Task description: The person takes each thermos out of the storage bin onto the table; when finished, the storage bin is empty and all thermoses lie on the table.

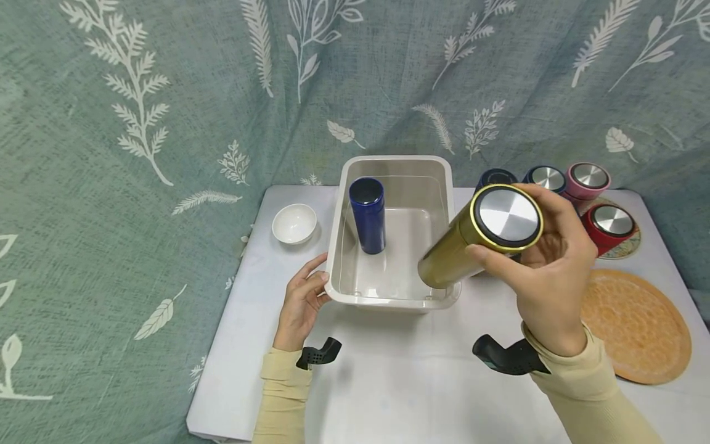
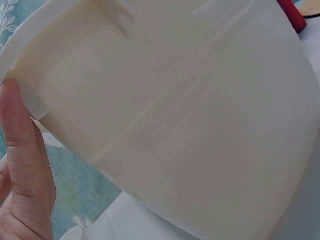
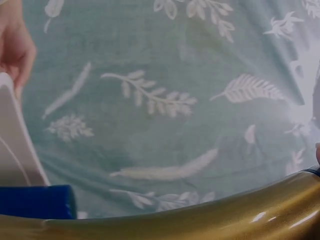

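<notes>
A gold thermos bottle (image 1: 457,253) with a steel-topped black lid leans over the front right part of the white plastic bin (image 1: 399,304). My right hand (image 1: 554,271) grips it near the lid, thumb on the near side and fingers around the far side. Its gold body (image 3: 210,220) crosses the bottom of the right wrist view. Inside the bin, on its left, is a dark blue bottle (image 1: 370,222). My left hand (image 1: 302,302) touches the bin's front left corner from outside. In the left wrist view, a straight finger (image 2: 17,130) lies at the bin's rim.
Behind my right hand stand a red bottle (image 1: 610,225), a pink one (image 1: 588,179) and dark blue ones (image 1: 546,177). Nearer me lies a round tan board (image 1: 638,327). Left of the bin is a white bowl (image 1: 294,224). A green leaf-patterned curtain (image 1: 388,80) hangs behind the table.
</notes>
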`<state>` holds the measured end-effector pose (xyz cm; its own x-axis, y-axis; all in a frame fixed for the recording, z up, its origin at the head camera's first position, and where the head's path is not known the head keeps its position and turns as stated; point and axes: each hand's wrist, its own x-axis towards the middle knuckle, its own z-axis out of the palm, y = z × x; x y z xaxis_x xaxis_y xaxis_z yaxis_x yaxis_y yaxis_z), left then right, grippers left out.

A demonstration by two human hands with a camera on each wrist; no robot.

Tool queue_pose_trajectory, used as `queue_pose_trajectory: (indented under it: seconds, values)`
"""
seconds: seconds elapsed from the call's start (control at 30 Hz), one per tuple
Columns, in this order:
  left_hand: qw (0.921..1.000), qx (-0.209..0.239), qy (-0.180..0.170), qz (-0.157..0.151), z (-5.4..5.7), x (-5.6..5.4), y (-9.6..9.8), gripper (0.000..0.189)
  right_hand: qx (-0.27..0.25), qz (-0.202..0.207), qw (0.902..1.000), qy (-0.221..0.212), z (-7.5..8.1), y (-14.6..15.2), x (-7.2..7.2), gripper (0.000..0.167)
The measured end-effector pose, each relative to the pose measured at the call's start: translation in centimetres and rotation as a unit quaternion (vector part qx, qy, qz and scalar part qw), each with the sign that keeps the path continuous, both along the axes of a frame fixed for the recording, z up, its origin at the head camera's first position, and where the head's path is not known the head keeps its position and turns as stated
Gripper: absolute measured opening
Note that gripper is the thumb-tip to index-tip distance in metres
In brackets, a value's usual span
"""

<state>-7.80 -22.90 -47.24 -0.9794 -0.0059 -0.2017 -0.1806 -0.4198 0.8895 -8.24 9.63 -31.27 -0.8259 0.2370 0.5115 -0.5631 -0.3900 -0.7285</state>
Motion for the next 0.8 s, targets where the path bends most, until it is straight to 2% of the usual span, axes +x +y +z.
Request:
queue_pose_trajectory:
  seconds: [0.13,0.37,0.53,0.7,0.8]
  values:
    - [1.0000,0.002,-0.003,0.001,0.0,0.0,0.0,0.052,-0.044,-0.011,0.9988,0.020,0.6,0.9,0.8,0.078]
    - [1.0000,0.000,-0.007,0.003,-0.1,-0.2,0.1,0.052,-0.068,-0.033,0.9961,0.044,0.8,2.8,1.7,0.080]
    - [1.0000,0.005,-0.007,0.003,-0.1,-0.2,0.2,0.051,-0.070,-0.078,0.9938,0.037,0.3,4.9,1.9,0.076]
    - [1.0000,0.008,-0.003,0.002,-0.2,-0.1,0.1,0.051,-0.106,-0.101,0.9890,0.019,-0.3,6.6,2.3,0.072]
    - [1.0000,0.009,-0.002,0.002,-0.2,-0.1,0.1,0.051,-0.108,-0.128,0.9859,0.007,-0.9,7.4,2.5,0.069]
